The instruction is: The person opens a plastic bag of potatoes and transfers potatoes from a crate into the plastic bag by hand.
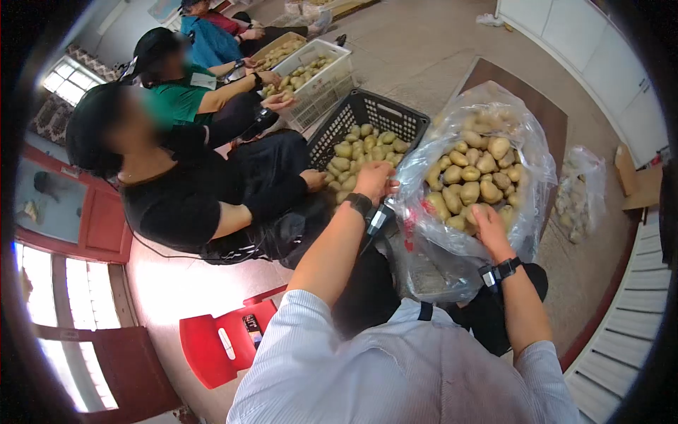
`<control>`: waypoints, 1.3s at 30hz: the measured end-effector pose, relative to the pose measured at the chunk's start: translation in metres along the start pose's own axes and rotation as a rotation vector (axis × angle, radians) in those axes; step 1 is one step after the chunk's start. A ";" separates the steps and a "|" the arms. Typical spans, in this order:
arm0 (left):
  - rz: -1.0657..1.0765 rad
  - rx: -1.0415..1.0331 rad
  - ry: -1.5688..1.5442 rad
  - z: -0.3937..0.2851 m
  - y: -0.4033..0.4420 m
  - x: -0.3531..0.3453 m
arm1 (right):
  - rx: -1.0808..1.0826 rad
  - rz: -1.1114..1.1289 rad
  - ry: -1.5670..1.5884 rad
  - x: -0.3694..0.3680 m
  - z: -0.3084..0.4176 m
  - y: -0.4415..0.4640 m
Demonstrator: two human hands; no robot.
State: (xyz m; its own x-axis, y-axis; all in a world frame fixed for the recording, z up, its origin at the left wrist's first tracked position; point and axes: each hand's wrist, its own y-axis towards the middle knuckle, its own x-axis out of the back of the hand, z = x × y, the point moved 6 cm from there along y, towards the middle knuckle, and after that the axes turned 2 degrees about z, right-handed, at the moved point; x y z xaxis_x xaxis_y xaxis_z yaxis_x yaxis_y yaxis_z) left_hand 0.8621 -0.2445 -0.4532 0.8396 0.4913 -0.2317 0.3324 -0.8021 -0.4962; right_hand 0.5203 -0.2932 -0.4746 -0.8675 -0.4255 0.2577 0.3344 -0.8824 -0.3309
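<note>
My left hand [376, 181] is over the near right corner of a black plastic crate [404, 116] of potatoes, beside the rim of a clear plastic bag. Its fingers are curled, and what they hold, if anything, is hidden. My right hand [490, 230] reaches into the clear plastic bag [452, 265], its fingers closed around a potato at the near edge of the heap. Many yellow-brown potatoes [469, 192] fill the open bag in front of me. More potatoes [367, 145] lie in the black crate.
At my left a co-worker in black [183, 187] sits with a hand at the black crate. Beyond, other people sit by a white crate [318, 99] and a further box of potatoes. A red stool [212, 346] stands at left; another plastic bag [579, 194] lies at right.
</note>
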 end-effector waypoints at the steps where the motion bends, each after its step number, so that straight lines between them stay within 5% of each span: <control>1: 0.085 0.018 0.025 0.002 -0.002 -0.012 | -0.011 0.036 -0.031 -0.004 0.006 -0.002; 4: 0.203 0.043 0.123 0.003 -0.021 -0.042 | 0.115 0.062 -0.146 -0.013 0.023 -0.007; 6: 0.342 0.111 0.231 0.011 -0.033 -0.062 | -0.041 0.173 -0.159 -0.025 0.030 -0.018; 7: 0.391 0.126 0.250 0.018 -0.037 -0.071 | 0.143 0.183 -0.153 -0.029 0.051 -0.025; 10: 0.498 0.193 0.295 0.031 -0.051 -0.091 | 0.209 0.252 -0.073 -0.042 0.050 -0.023; 15: 0.792 0.350 0.094 0.048 -0.061 -0.113 | 0.231 0.291 -0.011 -0.055 0.062 -0.032; 19: 0.828 0.320 0.157 0.037 -0.068 -0.114 | 0.239 0.329 -0.005 -0.055 0.078 -0.042; 22: 0.700 0.302 0.158 0.039 -0.058 -0.107 | 0.218 0.275 0.019 -0.046 0.048 -0.024; 24: 0.545 0.221 0.010 0.032 -0.046 -0.099 | 0.400 0.014 -0.187 -0.025 0.046 -0.018; 25: 0.536 0.181 -0.021 0.026 -0.046 -0.097 | 0.226 -0.030 -0.196 -0.013 0.045 -0.019; 28: 0.415 0.144 -0.060 0.013 -0.036 -0.082 | 0.322 -0.327 -0.546 0.015 0.023 -0.003; 39: 0.028 0.071 -0.257 0.006 0.017 0.012 | 0.019 -0.553 -0.843 0.056 -0.004 0.006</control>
State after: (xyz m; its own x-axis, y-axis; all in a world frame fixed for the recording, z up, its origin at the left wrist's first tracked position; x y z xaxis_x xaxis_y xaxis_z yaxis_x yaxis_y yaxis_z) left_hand 0.8757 -0.2503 -0.4698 0.7083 0.5464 -0.4469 0.2714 -0.7952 -0.5421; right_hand 0.4720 -0.3216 -0.4653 -0.3617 0.0480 0.9311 -0.0244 -0.9988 0.0420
